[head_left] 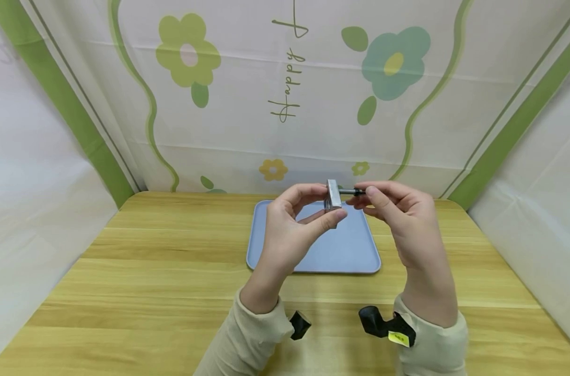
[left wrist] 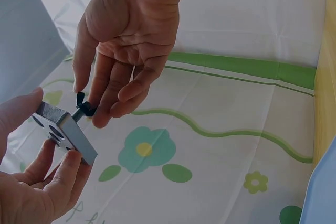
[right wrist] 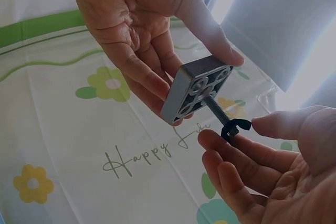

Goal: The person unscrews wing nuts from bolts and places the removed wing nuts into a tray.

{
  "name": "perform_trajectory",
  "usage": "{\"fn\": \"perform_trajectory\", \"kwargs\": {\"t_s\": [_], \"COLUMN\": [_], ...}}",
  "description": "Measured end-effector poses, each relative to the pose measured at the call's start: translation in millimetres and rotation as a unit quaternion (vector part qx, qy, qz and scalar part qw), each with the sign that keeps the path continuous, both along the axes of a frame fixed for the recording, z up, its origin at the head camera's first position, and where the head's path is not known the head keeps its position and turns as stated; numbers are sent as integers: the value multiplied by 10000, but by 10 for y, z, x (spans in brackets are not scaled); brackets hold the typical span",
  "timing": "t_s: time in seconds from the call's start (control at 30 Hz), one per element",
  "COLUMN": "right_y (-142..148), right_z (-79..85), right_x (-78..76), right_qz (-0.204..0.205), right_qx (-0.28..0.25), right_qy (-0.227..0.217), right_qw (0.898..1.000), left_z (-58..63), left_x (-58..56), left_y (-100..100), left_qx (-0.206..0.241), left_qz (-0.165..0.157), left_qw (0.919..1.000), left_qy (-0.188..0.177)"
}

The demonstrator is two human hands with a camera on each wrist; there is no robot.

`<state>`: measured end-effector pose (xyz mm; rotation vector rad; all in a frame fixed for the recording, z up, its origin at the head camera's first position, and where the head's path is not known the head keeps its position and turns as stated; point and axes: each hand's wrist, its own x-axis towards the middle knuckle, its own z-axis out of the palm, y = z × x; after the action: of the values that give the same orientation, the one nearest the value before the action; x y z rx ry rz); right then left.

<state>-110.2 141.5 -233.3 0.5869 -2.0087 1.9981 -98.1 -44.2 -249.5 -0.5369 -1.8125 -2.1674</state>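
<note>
Raised above the tray, my left hand [head_left: 291, 222] grips a square silver metal block [head_left: 333, 194] by its edges, between thumb and fingers. In the right wrist view the block's face shows round recesses, and a threaded bolt [right wrist: 218, 110] sticks out from its middle. At the bolt's outer end sits a black wing nut [right wrist: 235, 126]. My right hand [head_left: 409, 214] pinches this wing nut between thumb and index finger, with the other fingers loosely bent below. From the left wrist view, the block's other side [left wrist: 56, 132] shows several holes.
A light blue tray [head_left: 334, 256] lies on the wooden table [head_left: 172, 261] beneath the hands. Behind the table hangs a white floral cloth [head_left: 247, 94], with more cloth at both sides. Black wrist cameras [head_left: 374, 321] are strapped at the sleeves.
</note>
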Motion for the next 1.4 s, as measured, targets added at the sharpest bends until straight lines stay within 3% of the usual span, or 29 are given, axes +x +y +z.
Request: {"fn": "perform_trajectory", "kwargs": {"t_s": [0.27,0.67,0.93,1.0,1.13,1.4], "right_y": [-3,-28,4,14,15,12], "right_z": [-25,-18,36,48,58,38], "right_x": [-16,-18,51,77,106,71], "right_qz": [215,163,-208,-189,-59,-260], "right_qx": [-302,-205,-1380,-1475,-1116,-264], "right_qy": [300,823,942,914,722,169], "right_qw": [9989,9963,9857,9846,9911,9992], "left_z": [0,-6,-1,2,5,1], "left_x": [3,0,0,1,3,7], "left_y": [-1,-2,4,6,9,11], "left_qx": [37,48,67,60,36,5], "left_qz": [-1,-5,-25,-18,-6,-4], "left_qw": [10000,10000,10000,10000,10000,10000], "left_qy": [6,39,4,4,-1,22]}}
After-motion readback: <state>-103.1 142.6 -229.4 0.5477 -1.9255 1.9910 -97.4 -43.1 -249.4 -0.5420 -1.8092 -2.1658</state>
